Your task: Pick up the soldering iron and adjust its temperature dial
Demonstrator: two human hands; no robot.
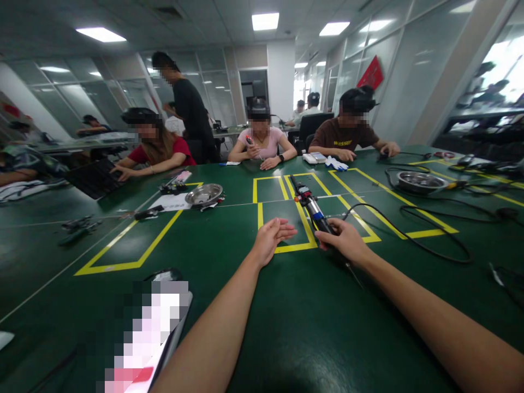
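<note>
My right hand [343, 240] is closed around the near end of a corded tool [310, 206] that looks like an electric screwdriver or soldering iron, black and silver with a red and blue band. The tool lies on the green table [286, 316], pointing away from me across yellow tape lines [305, 224]. Its black cable [409, 234] loops off to the right. My left hand [271, 238] hovers just left of the tool with fingers stretched out and palm turned up, holding nothing.
A phone [155, 333] lies at the near left. Two metal bowls [203, 194] [417, 181] sit farther out, with papers and small parts beside the left one. Several people sit at the far edge; white gloves [336, 163] lie there.
</note>
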